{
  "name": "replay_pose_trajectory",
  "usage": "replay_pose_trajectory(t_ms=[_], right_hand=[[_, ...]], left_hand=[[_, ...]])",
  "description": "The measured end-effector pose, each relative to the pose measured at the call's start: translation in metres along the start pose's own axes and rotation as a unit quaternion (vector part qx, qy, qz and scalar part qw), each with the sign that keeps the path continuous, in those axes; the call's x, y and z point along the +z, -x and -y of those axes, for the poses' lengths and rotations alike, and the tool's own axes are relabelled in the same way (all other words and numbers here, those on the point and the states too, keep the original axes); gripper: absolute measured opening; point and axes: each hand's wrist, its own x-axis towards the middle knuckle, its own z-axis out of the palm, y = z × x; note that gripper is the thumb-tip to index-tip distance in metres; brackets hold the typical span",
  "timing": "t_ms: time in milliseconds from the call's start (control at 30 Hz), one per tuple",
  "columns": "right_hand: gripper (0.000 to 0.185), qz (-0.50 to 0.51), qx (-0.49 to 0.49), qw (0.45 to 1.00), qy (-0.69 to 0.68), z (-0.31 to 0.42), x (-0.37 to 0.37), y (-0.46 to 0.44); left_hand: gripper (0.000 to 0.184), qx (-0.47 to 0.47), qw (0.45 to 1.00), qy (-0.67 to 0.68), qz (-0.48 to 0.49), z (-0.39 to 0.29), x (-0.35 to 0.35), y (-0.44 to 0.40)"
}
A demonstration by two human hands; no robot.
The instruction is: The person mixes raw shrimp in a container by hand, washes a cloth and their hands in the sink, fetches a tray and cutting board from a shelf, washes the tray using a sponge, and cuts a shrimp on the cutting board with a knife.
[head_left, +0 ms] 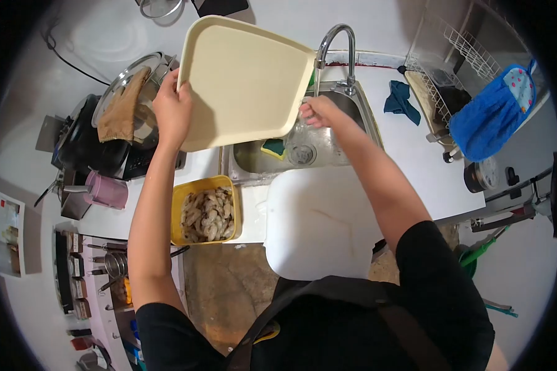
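My left hand [172, 111] grips a cream-coloured tray [244, 80] by its left edge, thumb over the front. The tray is tilted up over the left part of the steel sink [244, 157]. Close to the tray's right edge, my right hand [317, 112] is under the faucet [337, 37], its fingers curled, with nothing visible in them. A thin stream of water seems to run from the spout. In the basin lies a yellow-and-green sponge [273, 148]. On the counter's front edge stands a yellow container [175, 213] with raw shrimp [207, 214].
A white board or lid [315, 216] sits before the sink, overhanging the counter edge. Left are a pink cup [108, 190], a brown cloth [124, 111] and pots. Right are a dark teal cloth [402, 102], a wire rack [473, 49] and a blue hanging towel [492, 120].
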Motion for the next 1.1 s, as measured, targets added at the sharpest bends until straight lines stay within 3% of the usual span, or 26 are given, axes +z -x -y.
replay_pose_trajectory(t_ms=[33,67,133,233,367,467,567,667,733,833,900,933,967,1033,1100], right_hand=[[0.033,-0.055,-0.034,0.996,0.056,0.005,-0.006,0.009],[0.035,-0.121,-0.101,0.966,0.203,-0.001,-0.017,-0.005],[0.041,-0.243,-0.220,0.817,0.475,-0.011,-0.043,-0.028],[0.052,-0.326,-0.318,0.638,0.621,-0.028,-0.052,-0.024],[0.064,-0.228,-0.130,0.614,0.744,-0.036,-0.046,-0.030],[0.069,-0.261,-0.110,0.594,0.753,-0.049,-0.040,-0.040],[0.070,-0.266,-0.072,0.599,0.752,-0.051,-0.042,-0.053],[0.069,-0.285,-0.165,0.647,0.688,-0.059,-0.055,-0.053],[0.068,-0.202,-0.139,0.774,0.584,-0.049,-0.076,-0.049],[0.071,-0.085,-0.071,0.935,0.336,-0.028,-0.104,0.014],[0.073,-0.008,-0.033,0.995,0.093,-0.031,-0.112,0.080],[0.069,0.128,0.026,0.991,-0.038,-0.038,-0.126,0.106],[0.064,0.259,0.082,0.948,-0.168,-0.048,-0.142,0.130],[0.053,0.197,0.067,0.949,-0.237,-0.075,-0.147,0.187],[0.044,0.009,0.049,0.977,-0.206,-0.076,-0.137,0.263]], left_hand=[[0.028,-0.003,1.000,0.026,0.004,0.002,-0.003,0.003],[0.027,-0.001,0.999,0.043,-0.002,0.008,-0.006,0.004],[0.026,0.002,0.997,0.078,-0.014,0.023,-0.009,0.009],[0.024,0.000,0.996,0.088,-0.026,0.023,-0.021,0.019],[0.024,-0.093,0.991,0.084,-0.047,0.032,-0.053,0.031],[0.025,-0.172,0.967,0.185,-0.033,0.051,-0.082,0.037],[0.031,-0.283,0.925,0.251,-0.043,0.053,-0.103,0.045],[0.040,-0.342,0.910,0.234,-0.014,0.037,-0.110,0.050],[0.042,-0.366,0.891,0.268,0.005,0.034,-0.112,0.054],[0.039,-0.470,0.822,0.303,0.110,0.022,-0.110,0.060],[0.038,-0.493,0.786,0.335,0.163,0.000,-0.087,0.067],[0.038,-0.505,0.766,0.351,0.189,-0.015,-0.074,0.073],[0.038,-0.505,0.764,0.343,0.208,-0.023,-0.058,0.081],[0.037,-0.502,0.738,0.362,0.269,-0.038,-0.018,0.095],[0.035,-0.492,0.690,0.417,0.329,-0.060,0.028,0.109]])
